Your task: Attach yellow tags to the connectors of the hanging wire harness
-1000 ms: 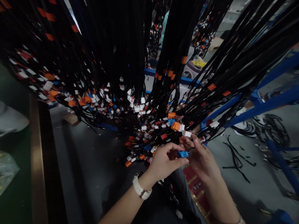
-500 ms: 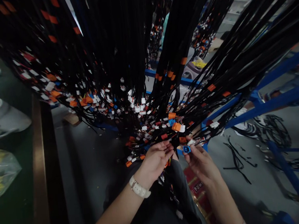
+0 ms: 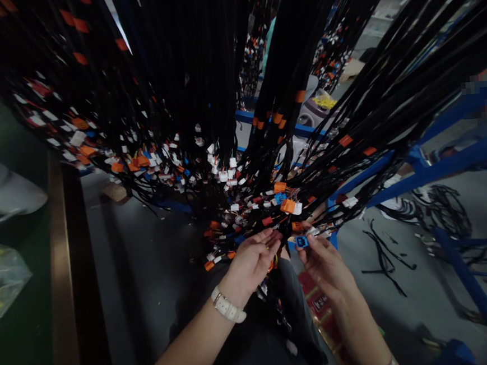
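My right hand [image 3: 326,260] pinches a small blue connector [image 3: 301,242] between thumb and fingers, its socket face turned toward me. Beside it, at the fingertips, is a white connector [image 3: 313,231]. To the left, my left hand [image 3: 256,260] is turned partly palm up, fingers stretched toward the blue connector and apart from it; no held thing shows in it. Just above both hands hang an orange connector [image 3: 288,206], a blue-and-orange pair and a red connector [image 3: 267,221] on thin wires. Where the wires run behind my left fingers is hidden.
Dense black wire harnesses [image 3: 191,57] hang down ahead with many white, orange and blue connectors. A blue metal frame [image 3: 445,172] crosses the right side. Loose black cables [image 3: 382,259] lie on the floor. Bags with yellow pieces [image 3: 1,286] stand at left.
The blue connector in my right hand has tilted slightly and shifted a little left, its face showing more. My left hand has barely moved. The view has shifted slightly.
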Action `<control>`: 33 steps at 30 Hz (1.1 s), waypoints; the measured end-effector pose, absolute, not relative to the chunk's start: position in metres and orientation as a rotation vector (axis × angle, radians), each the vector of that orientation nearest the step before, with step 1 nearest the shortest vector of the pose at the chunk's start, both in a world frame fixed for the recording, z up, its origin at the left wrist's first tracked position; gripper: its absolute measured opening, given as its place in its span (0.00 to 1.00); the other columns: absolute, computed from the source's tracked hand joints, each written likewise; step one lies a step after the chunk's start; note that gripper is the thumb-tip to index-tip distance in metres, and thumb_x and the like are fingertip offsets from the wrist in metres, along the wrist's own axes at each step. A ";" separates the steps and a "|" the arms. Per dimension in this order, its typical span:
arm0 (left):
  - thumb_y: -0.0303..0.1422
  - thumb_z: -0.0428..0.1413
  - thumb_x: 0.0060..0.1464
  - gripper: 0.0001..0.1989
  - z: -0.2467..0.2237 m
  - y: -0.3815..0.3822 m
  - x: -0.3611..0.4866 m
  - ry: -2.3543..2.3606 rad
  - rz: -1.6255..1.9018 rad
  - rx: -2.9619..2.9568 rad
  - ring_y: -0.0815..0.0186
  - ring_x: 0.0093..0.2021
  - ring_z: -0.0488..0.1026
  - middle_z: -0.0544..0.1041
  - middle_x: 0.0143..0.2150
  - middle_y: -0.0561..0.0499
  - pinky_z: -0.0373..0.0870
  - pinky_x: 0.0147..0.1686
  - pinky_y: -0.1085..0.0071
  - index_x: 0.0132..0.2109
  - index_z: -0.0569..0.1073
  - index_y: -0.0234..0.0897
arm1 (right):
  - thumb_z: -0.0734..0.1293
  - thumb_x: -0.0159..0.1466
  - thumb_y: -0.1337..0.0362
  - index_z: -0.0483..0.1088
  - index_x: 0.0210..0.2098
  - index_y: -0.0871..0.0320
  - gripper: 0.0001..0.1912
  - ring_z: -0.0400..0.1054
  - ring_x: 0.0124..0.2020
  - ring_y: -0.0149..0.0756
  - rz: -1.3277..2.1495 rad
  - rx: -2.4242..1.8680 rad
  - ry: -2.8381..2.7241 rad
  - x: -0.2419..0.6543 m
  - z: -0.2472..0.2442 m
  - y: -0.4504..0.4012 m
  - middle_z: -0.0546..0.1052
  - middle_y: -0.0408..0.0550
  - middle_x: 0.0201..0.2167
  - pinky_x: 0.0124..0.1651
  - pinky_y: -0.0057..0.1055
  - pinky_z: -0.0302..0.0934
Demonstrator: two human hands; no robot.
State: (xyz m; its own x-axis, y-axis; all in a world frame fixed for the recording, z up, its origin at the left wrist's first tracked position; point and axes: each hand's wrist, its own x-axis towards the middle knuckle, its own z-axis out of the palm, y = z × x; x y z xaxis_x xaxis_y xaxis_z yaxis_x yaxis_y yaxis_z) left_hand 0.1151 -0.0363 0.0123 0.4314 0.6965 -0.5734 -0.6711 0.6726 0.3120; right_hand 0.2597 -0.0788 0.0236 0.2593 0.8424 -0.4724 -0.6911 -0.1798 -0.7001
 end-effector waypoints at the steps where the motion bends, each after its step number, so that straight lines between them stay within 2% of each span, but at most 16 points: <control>1: 0.08 0.44 0.34 0.23 0.012 -0.036 0.115 0.736 0.855 0.036 0.65 0.46 0.74 0.77 0.41 0.44 0.66 0.56 0.69 0.34 0.75 0.29 | 0.77 0.45 0.68 0.73 0.25 0.58 0.11 0.71 0.22 0.25 1.378 -1.090 -0.185 0.260 0.023 -0.079 0.77 0.40 0.23 0.25 0.17 0.69; 7: 0.14 0.51 0.47 0.13 0.009 -0.037 0.114 0.674 0.869 0.061 0.62 0.48 0.74 0.77 0.42 0.42 0.67 0.55 0.68 0.37 0.75 0.27 | 0.77 0.46 0.67 0.73 0.26 0.58 0.10 0.70 0.21 0.24 1.375 -1.107 -0.201 0.259 0.022 -0.079 0.77 0.40 0.24 0.24 0.17 0.68; 10: 0.17 0.53 0.50 0.09 0.009 -0.038 0.113 0.661 0.883 0.086 0.61 0.47 0.75 0.77 0.42 0.41 0.68 0.53 0.69 0.38 0.75 0.26 | 0.77 0.46 0.67 0.72 0.25 0.58 0.10 0.70 0.21 0.24 1.363 -1.109 -0.196 0.259 0.020 -0.079 0.76 0.39 0.23 0.24 0.17 0.68; 12: 0.19 0.55 0.51 0.07 0.010 -0.039 0.112 0.661 0.877 0.112 0.62 0.45 0.76 0.78 0.41 0.41 0.70 0.50 0.70 0.38 0.75 0.26 | 0.77 0.47 0.68 0.71 0.24 0.58 0.10 0.69 0.21 0.24 1.362 -1.109 -0.198 0.259 0.018 -0.079 0.76 0.39 0.23 0.24 0.17 0.68; 14: 0.24 0.57 0.51 0.06 0.012 -0.039 0.112 0.681 0.850 0.161 0.65 0.39 0.77 0.79 0.38 0.42 0.73 0.43 0.72 0.38 0.75 0.27 | 0.76 0.47 0.68 0.72 0.26 0.58 0.10 0.69 0.20 0.24 1.369 -1.111 -0.212 0.260 0.017 -0.079 0.76 0.39 0.22 0.24 0.17 0.67; 17: 0.30 0.59 0.51 0.08 0.017 -0.040 0.111 0.724 0.789 0.290 0.69 0.30 0.76 0.78 0.31 0.45 0.73 0.31 0.77 0.37 0.75 0.28 | 0.75 0.50 0.67 0.71 0.27 0.58 0.09 0.69 0.21 0.23 1.378 -1.103 -0.259 0.261 0.015 -0.080 0.75 0.39 0.23 0.25 0.17 0.67; 21: 0.38 0.59 0.50 0.14 0.021 -0.043 0.110 0.764 0.730 0.481 0.72 0.23 0.74 0.76 0.27 0.48 0.70 0.22 0.80 0.35 0.74 0.29 | 0.74 0.53 0.66 0.71 0.30 0.58 0.08 0.68 0.22 0.23 1.374 -1.091 -0.341 0.260 0.012 -0.082 0.76 0.40 0.26 0.25 0.18 0.66; 26: 0.46 0.56 0.49 0.20 0.019 -0.046 0.110 0.814 0.623 0.731 0.76 0.12 0.64 0.70 0.17 0.54 0.57 0.10 0.81 0.31 0.73 0.29 | 0.73 0.54 0.66 0.71 0.36 0.57 0.10 0.66 0.23 0.22 1.340 -1.096 -0.385 0.258 0.008 -0.085 0.75 0.40 0.29 0.26 0.18 0.65; 28: 0.47 0.56 0.50 0.21 0.018 -0.046 0.110 0.811 0.590 0.761 0.76 0.12 0.63 0.69 0.16 0.54 0.56 0.10 0.81 0.32 0.73 0.29 | 0.73 0.54 0.66 0.71 0.36 0.56 0.11 0.66 0.24 0.22 1.323 -1.099 -0.383 0.258 0.007 -0.085 0.75 0.39 0.29 0.26 0.18 0.64; 33: 0.45 0.55 0.52 0.20 0.018 -0.045 0.107 0.686 0.562 0.642 0.72 0.19 0.71 0.74 0.25 0.49 0.65 0.17 0.79 0.38 0.74 0.28 | 0.74 0.53 0.66 0.71 0.36 0.55 0.12 0.65 0.23 0.22 1.313 -1.125 -0.355 0.258 0.005 -0.087 0.74 0.39 0.29 0.26 0.18 0.65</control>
